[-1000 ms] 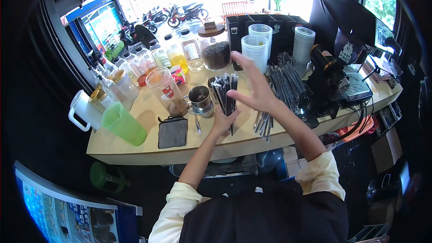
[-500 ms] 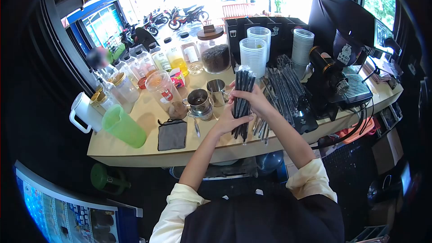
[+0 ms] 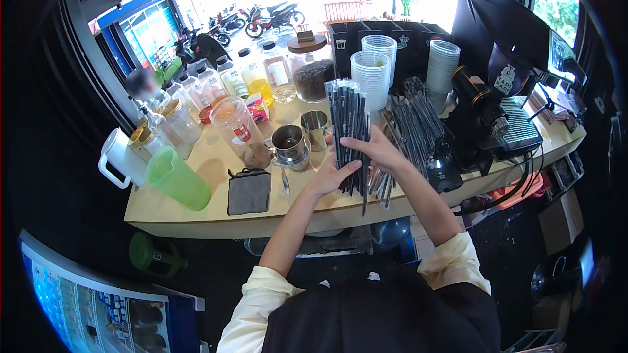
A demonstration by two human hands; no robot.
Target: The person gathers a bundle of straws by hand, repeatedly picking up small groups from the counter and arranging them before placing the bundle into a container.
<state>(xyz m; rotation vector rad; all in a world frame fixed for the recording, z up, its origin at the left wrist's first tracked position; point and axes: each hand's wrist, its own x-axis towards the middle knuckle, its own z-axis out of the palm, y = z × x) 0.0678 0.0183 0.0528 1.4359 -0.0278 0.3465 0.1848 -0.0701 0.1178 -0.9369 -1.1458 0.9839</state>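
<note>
A thick bundle of black wrapped straws [image 3: 347, 117] stands upright above the wooden counter [image 3: 216, 157], pressed between both my palms. My left hand [image 3: 330, 178] presses its lower left side, fingers stretched out. My right hand [image 3: 374, 151] clasps it from the right, a little higher. The bundle's lower ends hang just over the counter's front part. More loose black straws [image 3: 412, 121] lie in a heap on the counter to the right of my hands, and a few lie under the bundle [image 3: 381, 186].
A steel cup [image 3: 315, 125], a metal drip filter [image 3: 292, 145], a grey cloth [image 3: 249, 191] and a green jug [image 3: 175, 178] stand left of my hands. Jars and bottles line the back; stacked plastic cups [image 3: 371, 75] and a black grinder [image 3: 487, 101] are behind and right.
My right hand came down from reaching over the counter and closed on the straws. The bundle has risen and stands taller between both hands, its top now near the stacked cups.
</note>
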